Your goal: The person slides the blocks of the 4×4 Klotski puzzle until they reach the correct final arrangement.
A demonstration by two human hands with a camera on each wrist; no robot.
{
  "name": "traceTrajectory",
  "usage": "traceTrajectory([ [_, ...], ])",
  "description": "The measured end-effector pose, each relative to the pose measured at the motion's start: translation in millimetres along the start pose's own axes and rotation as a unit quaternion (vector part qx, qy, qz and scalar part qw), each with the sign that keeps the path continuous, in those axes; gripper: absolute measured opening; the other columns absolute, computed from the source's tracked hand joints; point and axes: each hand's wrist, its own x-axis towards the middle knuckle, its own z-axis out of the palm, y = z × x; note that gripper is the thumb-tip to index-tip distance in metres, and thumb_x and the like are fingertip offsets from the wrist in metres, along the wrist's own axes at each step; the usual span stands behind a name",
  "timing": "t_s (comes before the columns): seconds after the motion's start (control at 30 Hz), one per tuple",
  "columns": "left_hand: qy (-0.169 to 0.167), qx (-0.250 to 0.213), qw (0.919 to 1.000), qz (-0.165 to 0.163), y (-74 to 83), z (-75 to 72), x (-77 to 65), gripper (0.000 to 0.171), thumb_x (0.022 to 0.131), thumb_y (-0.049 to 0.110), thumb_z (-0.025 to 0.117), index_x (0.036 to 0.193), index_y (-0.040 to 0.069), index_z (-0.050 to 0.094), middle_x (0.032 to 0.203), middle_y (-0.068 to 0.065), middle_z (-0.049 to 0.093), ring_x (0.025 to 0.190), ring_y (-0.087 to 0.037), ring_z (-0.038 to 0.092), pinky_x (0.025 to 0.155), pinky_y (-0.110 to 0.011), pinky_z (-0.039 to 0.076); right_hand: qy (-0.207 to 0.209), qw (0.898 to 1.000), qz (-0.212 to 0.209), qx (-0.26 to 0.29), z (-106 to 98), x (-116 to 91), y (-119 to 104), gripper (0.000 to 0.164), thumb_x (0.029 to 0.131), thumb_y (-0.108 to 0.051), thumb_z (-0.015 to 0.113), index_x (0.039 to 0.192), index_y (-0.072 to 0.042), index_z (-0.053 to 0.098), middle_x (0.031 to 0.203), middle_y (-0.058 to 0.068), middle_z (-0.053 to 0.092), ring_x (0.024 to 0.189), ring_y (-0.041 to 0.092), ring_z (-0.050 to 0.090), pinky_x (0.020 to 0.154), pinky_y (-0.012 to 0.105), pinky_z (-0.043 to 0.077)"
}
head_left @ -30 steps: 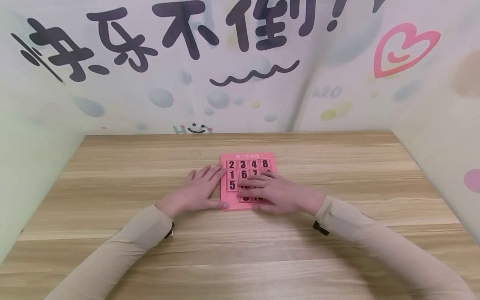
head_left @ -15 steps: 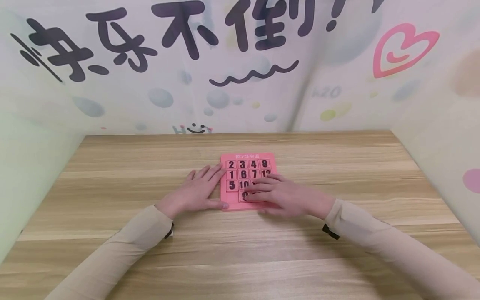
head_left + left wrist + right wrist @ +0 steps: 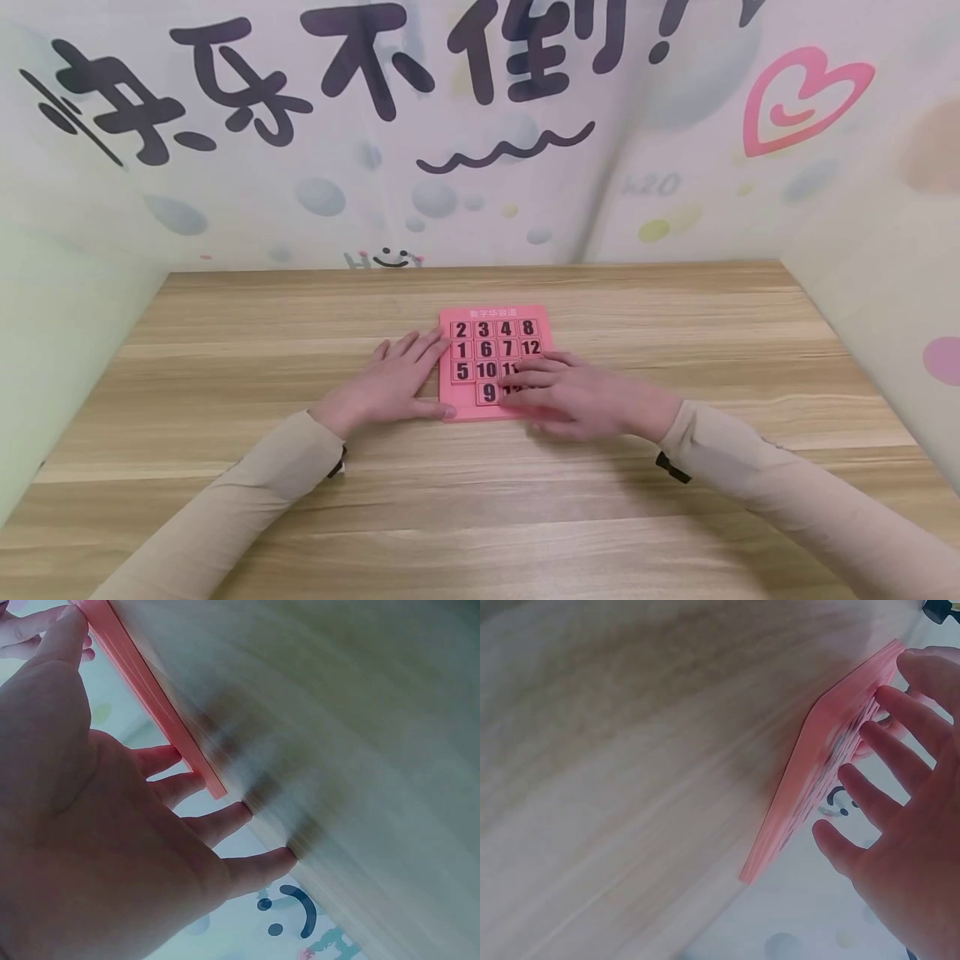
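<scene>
A pink number sliding puzzle lies on the table in the head view, its black-numbered tiles in rows. The bottom left slot is bare, with the 9 tile to its right. My left hand lies spread along the puzzle's left side, thumb on the near left corner. In the left wrist view two of its fingertips meet the pink edge and two reach the wood. My right hand is over the lower right tiles, fingers loosely extended, hiding part of the 11 tile and others. Its fingertips are right at the tiles.
The wooden table runs back to a white wall with dark lettering and coloured spots. Side walls stand at left and right. A dark band shows at the right sleeve's cuff.
My right hand has drawn back to the right across the puzzle, uncovering the 12, 10 and 9 tiles and part of the 11. The left hand has stayed in place.
</scene>
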Motion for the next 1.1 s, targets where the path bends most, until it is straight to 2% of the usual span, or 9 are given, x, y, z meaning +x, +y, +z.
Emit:
traceTrajectory([
  [0.57,-0.003,-0.003,1.0,0.0,-0.1,0.8,1.0,0.102,0.084,0.063,0.061,0.155,0.005,0.016,0.161,-0.013,0.006,0.143,-0.042,0.006,0.11,-0.065,0.004,0.0,1.0,-0.007,0.002,6.0,2.3,-0.6,0.051,0.097,-0.034,0.053,0.144,-0.014,0.048,0.149,0.005,0.041,0.139,0.032,0.031,0.113,0.053,0.02],
  [0.9,-0.002,-0.002,1.0,0.0,0.4,0.4,1.0,0.102,0.084,0.064,0.06,0.155,0.006,0.016,0.161,-0.012,0.005,0.144,-0.041,0.006,0.11,-0.064,0.004,0.007,1.0,-0.01,0.011,7.8,3.6,-0.1,0.051,0.096,-0.033,0.056,0.142,-0.012,0.05,0.148,0.006,0.043,0.137,0.031,0.035,0.114,0.052,0.021],
  [1.1,-0.001,-0.004,1.0,-0.004,0.0,1.1,0.5,0.103,0.083,0.065,0.06,0.155,0.007,0.016,0.161,-0.011,0.005,0.144,-0.041,0.006,0.111,-0.064,0.003,0.008,1.0,-0.011,0.015,8.6,6.2,-0.3,0.051,0.095,-0.032,0.057,0.143,-0.015,0.049,0.149,0.003,0.041,0.137,0.029,0.034,0.114,0.051,0.021],
])
